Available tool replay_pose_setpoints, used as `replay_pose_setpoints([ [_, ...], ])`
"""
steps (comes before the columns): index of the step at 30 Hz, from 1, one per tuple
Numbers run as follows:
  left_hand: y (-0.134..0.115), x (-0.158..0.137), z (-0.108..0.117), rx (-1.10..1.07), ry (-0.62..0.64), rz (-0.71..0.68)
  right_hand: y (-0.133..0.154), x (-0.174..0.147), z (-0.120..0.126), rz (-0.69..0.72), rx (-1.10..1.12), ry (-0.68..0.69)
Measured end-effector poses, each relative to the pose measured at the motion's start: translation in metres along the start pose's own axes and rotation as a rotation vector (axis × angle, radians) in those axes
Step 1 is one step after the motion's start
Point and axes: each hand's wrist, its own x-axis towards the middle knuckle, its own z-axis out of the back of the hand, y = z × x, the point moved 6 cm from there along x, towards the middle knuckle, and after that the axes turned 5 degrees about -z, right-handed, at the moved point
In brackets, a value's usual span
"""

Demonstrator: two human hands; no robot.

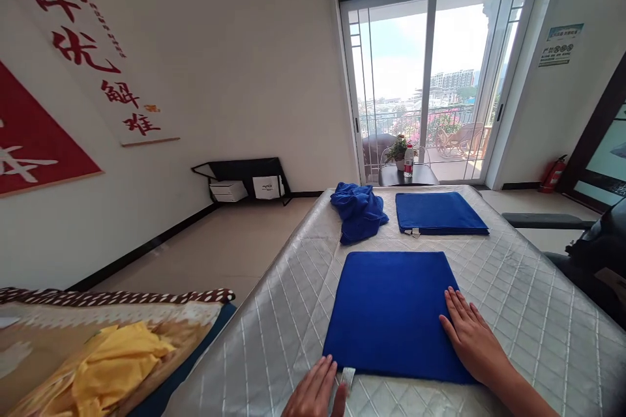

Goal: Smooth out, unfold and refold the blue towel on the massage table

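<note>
A flat blue cloth (391,313), roughly square, lies on the silver quilted table cover (278,313) in front of me. My right hand (472,339) rests on its right edge with the fingers stretched out. At the near left corner my left hand (315,391) touches the cloth, fingers extended and thumb apart, partly cut off by the frame. A small white tag (347,375) sticks out of the near edge beside the left thumb. Farther back are a flat stack of folded blue cloth (437,212) and, to its left, a crumpled blue cloth (359,208).
On the left, a yellow cloth (122,365) lies on a patterned bedcover (195,313). A black rack (244,172) holds white boxes by the wall. Past the table stand a small table (425,176) with a bottle (408,161) and sliding glass doors. Dark furniture (587,267) is at right.
</note>
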Motion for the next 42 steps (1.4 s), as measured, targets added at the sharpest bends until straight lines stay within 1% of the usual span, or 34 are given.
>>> replay_pose_setpoints([
  [1,-0.001,0.011,0.005,-0.041,0.010,0.036,0.000,-0.001,-0.001,0.001,0.003,-0.009],
  [3,-0.011,0.044,0.012,-0.154,0.036,0.079,0.000,-0.002,-0.002,0.004,0.011,-0.025],
  [4,-0.022,0.065,0.014,-0.229,0.055,0.069,0.001,-0.002,-0.002,0.009,0.016,-0.031],
  [6,-0.049,0.109,0.010,-0.391,0.141,0.005,0.001,-0.003,-0.001,0.014,0.020,-0.045],
  [8,-0.078,0.151,-0.002,-0.494,0.214,-0.087,0.001,-0.003,-0.001,0.022,0.008,-0.059],
  [10,-0.103,0.182,-0.021,-0.531,0.256,-0.151,0.000,-0.004,-0.001,0.032,-0.018,-0.071],
  [11,-0.112,0.193,-0.033,-0.537,0.280,-0.165,0.000,-0.004,-0.002,0.044,-0.033,-0.073],
  [13,-0.125,0.203,-0.059,-0.534,0.336,-0.151,0.000,-0.006,-0.002,0.069,-0.056,-0.069],
  [16,-0.133,0.197,-0.091,-0.511,0.417,-0.104,0.001,-0.006,-0.001,0.059,-0.058,-0.036],
  [18,-0.128,0.185,-0.102,-0.488,0.441,-0.102,0.001,-0.005,0.002,0.017,-0.034,-0.005],
  [20,-0.114,0.172,-0.105,-0.459,0.455,-0.106,0.002,-0.004,0.006,-0.017,-0.008,0.027],
  [23,-0.072,0.145,-0.105,-0.393,0.496,-0.048,0.005,-0.003,0.013,-0.051,0.021,0.071],
  [25,-0.037,0.123,-0.105,-0.341,0.520,0.041,0.006,-0.004,0.017,-0.065,0.033,0.097],
  [27,-0.004,0.100,-0.105,-0.283,0.505,0.135,0.008,-0.004,0.020,-0.069,0.038,0.121],
  [29,0.018,0.082,-0.105,-0.241,0.471,0.192,0.009,-0.004,0.021,-0.064,0.036,0.137],
  [30,0.025,0.076,-0.104,-0.229,0.461,0.211,0.009,-0.003,0.021,-0.060,0.032,0.142],
  [33,0.030,0.069,-0.102,-0.223,0.461,0.237,0.009,-0.003,0.020,-0.049,0.021,0.149],
  [38,0.026,0.073,-0.097,-0.230,0.442,0.225,0.008,-0.002,0.024,-0.050,-0.018,0.184],
  [42,0.028,0.071,-0.097,-0.244,0.417,0.220,0.012,0.019,0.038,-0.047,-0.032,0.188],
])
